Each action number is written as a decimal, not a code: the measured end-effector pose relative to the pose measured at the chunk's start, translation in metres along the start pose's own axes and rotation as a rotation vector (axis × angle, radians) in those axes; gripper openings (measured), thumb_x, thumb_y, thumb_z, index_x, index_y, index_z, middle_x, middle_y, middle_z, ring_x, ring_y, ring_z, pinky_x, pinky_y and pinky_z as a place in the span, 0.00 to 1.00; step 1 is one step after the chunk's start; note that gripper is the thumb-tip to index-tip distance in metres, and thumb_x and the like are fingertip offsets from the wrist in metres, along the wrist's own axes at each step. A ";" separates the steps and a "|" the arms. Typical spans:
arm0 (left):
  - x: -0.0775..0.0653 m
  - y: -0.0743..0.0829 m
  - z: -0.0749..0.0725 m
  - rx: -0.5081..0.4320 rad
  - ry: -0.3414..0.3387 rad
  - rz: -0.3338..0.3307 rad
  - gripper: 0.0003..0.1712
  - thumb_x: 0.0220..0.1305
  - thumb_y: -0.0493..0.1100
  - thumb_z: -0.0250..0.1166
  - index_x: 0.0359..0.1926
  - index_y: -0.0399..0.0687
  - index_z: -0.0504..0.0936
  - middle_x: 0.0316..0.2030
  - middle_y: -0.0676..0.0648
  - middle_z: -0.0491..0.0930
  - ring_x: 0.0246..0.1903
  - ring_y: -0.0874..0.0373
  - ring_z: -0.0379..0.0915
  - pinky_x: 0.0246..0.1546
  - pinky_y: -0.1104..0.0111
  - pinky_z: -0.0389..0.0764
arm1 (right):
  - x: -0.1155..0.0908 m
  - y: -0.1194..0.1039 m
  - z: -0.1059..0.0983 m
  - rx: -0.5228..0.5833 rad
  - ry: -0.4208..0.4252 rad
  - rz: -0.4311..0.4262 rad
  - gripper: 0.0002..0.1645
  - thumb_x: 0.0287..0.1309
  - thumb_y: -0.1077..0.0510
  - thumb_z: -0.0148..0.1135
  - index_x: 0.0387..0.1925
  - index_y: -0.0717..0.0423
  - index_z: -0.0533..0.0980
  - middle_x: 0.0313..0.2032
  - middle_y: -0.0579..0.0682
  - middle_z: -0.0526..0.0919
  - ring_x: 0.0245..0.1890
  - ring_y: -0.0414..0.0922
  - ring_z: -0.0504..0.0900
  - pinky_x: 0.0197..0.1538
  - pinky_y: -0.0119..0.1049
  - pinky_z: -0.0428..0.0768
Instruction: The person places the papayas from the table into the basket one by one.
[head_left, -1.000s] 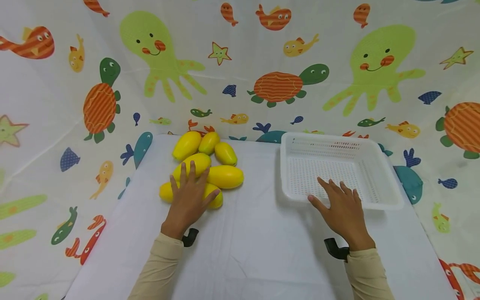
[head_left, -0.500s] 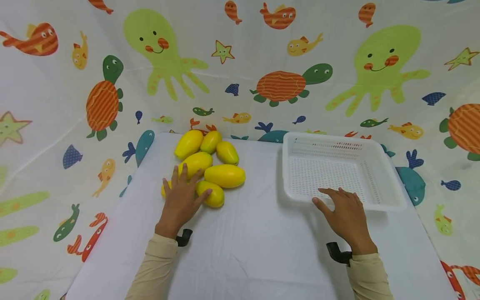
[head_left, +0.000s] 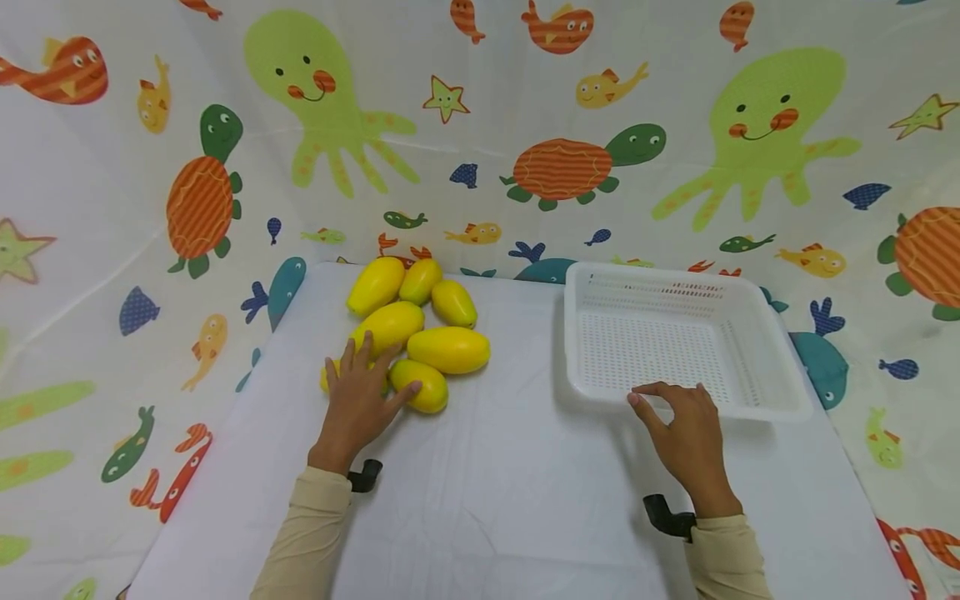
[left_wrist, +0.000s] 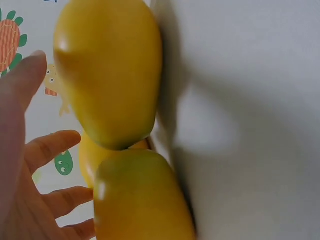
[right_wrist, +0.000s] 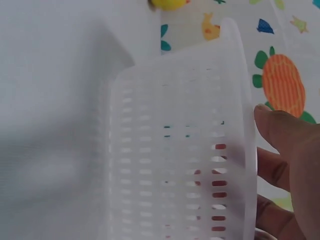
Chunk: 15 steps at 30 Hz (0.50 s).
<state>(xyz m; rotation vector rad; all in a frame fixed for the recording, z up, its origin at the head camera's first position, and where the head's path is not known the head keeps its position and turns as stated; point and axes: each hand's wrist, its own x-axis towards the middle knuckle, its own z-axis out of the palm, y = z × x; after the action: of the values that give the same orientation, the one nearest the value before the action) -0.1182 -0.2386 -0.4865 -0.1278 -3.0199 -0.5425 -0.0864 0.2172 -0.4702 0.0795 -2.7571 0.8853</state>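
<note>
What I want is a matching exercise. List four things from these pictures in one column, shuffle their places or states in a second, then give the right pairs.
Things
1. Left hand
2. White basket
3. Right hand
4. Backdrop

Places and states
A. At the near rim of a container
B. Behind the table, printed with sea creatures
C. Fingers spread, by the yellow fruit
D. On the table, perforated, with no fruit in it

Right pairs
1-C
2-D
3-A
4-B
</note>
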 end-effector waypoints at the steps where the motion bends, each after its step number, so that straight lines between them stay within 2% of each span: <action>1: 0.000 -0.001 0.001 -0.004 0.001 -0.001 0.45 0.69 0.68 0.67 0.78 0.53 0.69 0.82 0.28 0.51 0.80 0.21 0.43 0.72 0.19 0.40 | 0.000 0.000 0.001 0.006 0.005 0.002 0.16 0.68 0.51 0.72 0.49 0.59 0.88 0.51 0.68 0.89 0.58 0.70 0.81 0.76 0.75 0.56; 8: -0.002 -0.005 0.006 -0.011 0.008 0.002 0.40 0.70 0.67 0.67 0.75 0.55 0.75 0.83 0.29 0.49 0.80 0.22 0.44 0.73 0.19 0.36 | -0.004 0.000 0.002 0.031 0.018 0.003 0.15 0.67 0.53 0.73 0.48 0.60 0.88 0.50 0.67 0.89 0.57 0.69 0.82 0.78 0.73 0.55; 15: -0.003 -0.006 0.008 -0.021 0.031 0.019 0.37 0.69 0.66 0.68 0.72 0.56 0.78 0.82 0.28 0.50 0.79 0.20 0.44 0.72 0.18 0.36 | -0.010 0.001 0.002 0.050 0.011 0.001 0.15 0.67 0.52 0.74 0.48 0.59 0.88 0.49 0.65 0.90 0.58 0.67 0.82 0.80 0.70 0.54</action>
<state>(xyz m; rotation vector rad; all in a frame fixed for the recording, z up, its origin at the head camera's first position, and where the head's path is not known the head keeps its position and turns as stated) -0.1162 -0.2419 -0.4963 -0.1477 -2.9806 -0.5687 -0.0776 0.2166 -0.4744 0.0822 -2.7256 0.9519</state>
